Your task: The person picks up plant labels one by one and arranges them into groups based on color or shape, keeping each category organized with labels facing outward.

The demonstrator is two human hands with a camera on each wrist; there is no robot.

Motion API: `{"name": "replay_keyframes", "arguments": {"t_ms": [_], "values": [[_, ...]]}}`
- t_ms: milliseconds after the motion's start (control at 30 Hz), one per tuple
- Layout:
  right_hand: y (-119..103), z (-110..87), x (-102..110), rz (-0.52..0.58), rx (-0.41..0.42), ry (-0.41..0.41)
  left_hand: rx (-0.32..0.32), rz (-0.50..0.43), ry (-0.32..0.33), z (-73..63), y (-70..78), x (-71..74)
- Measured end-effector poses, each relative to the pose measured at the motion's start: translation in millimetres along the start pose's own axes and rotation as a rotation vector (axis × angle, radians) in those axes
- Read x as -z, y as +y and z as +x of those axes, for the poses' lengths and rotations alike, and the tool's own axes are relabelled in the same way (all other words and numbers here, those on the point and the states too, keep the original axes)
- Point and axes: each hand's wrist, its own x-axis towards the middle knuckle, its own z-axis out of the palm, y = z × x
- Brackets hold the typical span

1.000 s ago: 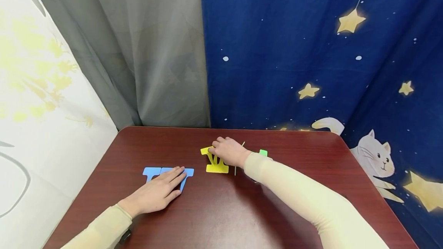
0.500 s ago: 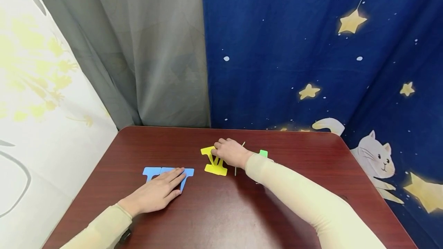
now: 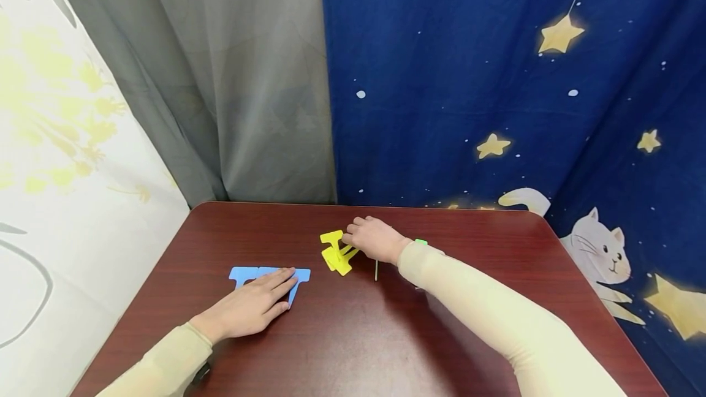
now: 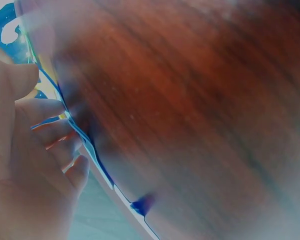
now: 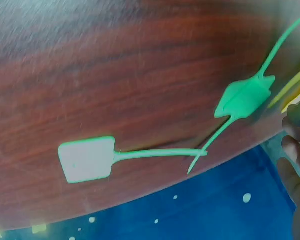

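Observation:
My left hand (image 3: 248,308) lies flat with straight fingers over blue T-shaped plant labels (image 3: 242,273), partly covering them. In the left wrist view the hand (image 4: 32,155) appears beside thin blue edges (image 4: 92,152). Farther right, my right hand (image 3: 377,239) curls its fingers on the stems of several yellow T-shaped plant labels (image 3: 334,256), whose heads fan out leftward. Its fingertips hide the stem ends. The right wrist view catches only curled fingers (image 5: 296,150) and a bit of yellow label (image 5: 290,88) at the right edge.
Green tags with thin stems lie by the right forearm; one has a pale square head (image 5: 87,160), another a green head (image 5: 245,97). A thin light stem (image 3: 376,270) sticks out below the right hand. The brown table (image 3: 353,342) ends at grey and blue curtains (image 3: 419,78).
The lower yellow labels have turned and drawn closer together. My right hand has shifted slightly right. The left hand stays in place on the blue labels.

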Motion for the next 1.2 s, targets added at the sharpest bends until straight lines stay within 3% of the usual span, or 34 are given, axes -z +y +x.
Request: {"name": "replay_keyframes", "arguments": {"t_ms": [267,533,733,1200], "values": [[21.2,-8.3,15.6,-0.038,0.04,0.072,-0.004,0.003,-0.004,0.5,0.3,0.4],[43.5,-15.9,34.8,-0.041,0.026,0.078,-0.009,0.008,0.005,0.2,-0.3,3.1],[55.0,-20.9,41.0,-0.036,0.008,0.129,-0.031,0.017,0.022,1.1,1.3,2.6],[35.5,-20.4,66.2,0.016,0.074,0.296,-0.011,0.02,-0.01,2.9,0.3,3.0]]}}
